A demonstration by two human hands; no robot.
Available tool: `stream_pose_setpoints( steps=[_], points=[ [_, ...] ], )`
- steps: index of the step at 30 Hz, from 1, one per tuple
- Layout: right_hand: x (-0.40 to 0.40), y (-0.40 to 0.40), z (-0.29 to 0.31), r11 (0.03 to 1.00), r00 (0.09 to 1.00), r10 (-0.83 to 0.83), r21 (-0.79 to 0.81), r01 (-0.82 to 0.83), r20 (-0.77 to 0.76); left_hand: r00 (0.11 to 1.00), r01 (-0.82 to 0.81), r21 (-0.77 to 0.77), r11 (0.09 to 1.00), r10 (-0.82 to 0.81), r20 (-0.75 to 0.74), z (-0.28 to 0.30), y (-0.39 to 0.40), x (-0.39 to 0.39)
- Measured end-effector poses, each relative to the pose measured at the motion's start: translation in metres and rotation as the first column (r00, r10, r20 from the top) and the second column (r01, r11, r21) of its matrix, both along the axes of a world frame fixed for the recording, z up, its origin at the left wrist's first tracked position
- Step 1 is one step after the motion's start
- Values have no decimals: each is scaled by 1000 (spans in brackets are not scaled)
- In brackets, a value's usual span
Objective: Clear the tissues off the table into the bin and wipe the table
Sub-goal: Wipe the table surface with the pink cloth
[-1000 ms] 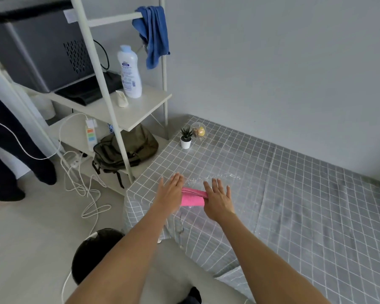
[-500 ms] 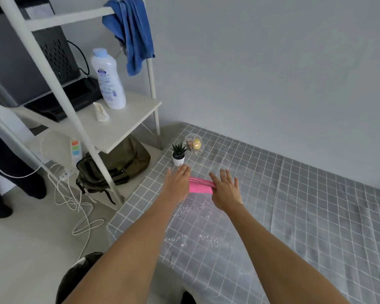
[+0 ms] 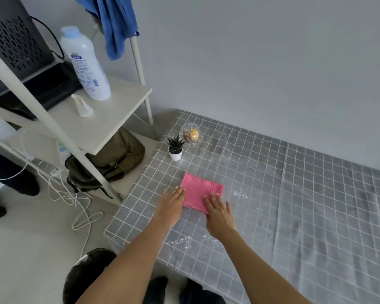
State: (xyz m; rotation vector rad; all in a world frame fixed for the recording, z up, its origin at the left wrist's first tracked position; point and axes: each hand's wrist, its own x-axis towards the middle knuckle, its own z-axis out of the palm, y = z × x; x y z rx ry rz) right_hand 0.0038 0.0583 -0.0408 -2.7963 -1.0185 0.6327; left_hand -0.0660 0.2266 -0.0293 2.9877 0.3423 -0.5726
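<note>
A folded pink cloth (image 3: 201, 191) lies flat on the table's grey checked cover (image 3: 294, 194), near the left end. My left hand (image 3: 171, 205) lies flat on the cover, its fingertips touching the cloth's left edge. My right hand (image 3: 218, 212) is flat too, with its fingertips resting on the cloth's near right corner. Neither hand curls around it. White specks or wet streaks (image 3: 184, 240) glisten on the cover near my wrists and to the right of the cloth. The black bin (image 3: 86, 275) stands on the floor below the table's near-left corner, partly hidden by my left arm. I see no tissues.
A small potted plant (image 3: 175, 148) and a clear glass globe (image 3: 191, 134) stand just beyond the cloth at the far-left corner. Left of the table is a white shelf (image 3: 110, 115) with a bottle (image 3: 86, 64), a backpack (image 3: 112, 161) beneath, and cables (image 3: 79, 205) on the floor. A person's legs (image 3: 9, 178) are at far left.
Both hands slid the cloth away from me across the table. It was pinched narrow between my palms; now it lies spread flat with my hands at its near edge.
</note>
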Motion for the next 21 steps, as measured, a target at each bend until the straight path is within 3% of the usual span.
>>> stream_pose_setpoints(
  steps=[8,13,16,21],
  points=[
    [-22,11,2,996,994,-82,-23,80,-75,999,48,-129,990,-50,-9,-9,18,-15],
    [-20,32,8,971,975,-196,116,208,-107,992,127,-123,984,-129,-4,-7,55,-16],
    [-17,57,4,944,958,-278,164,286,-69,996,86,-120,989,-82,39,-11,79,-11],
    [-13,98,-20,911,915,-403,106,399,25,988,24,-122,992,-4,156,-30,102,11]
  ],
)
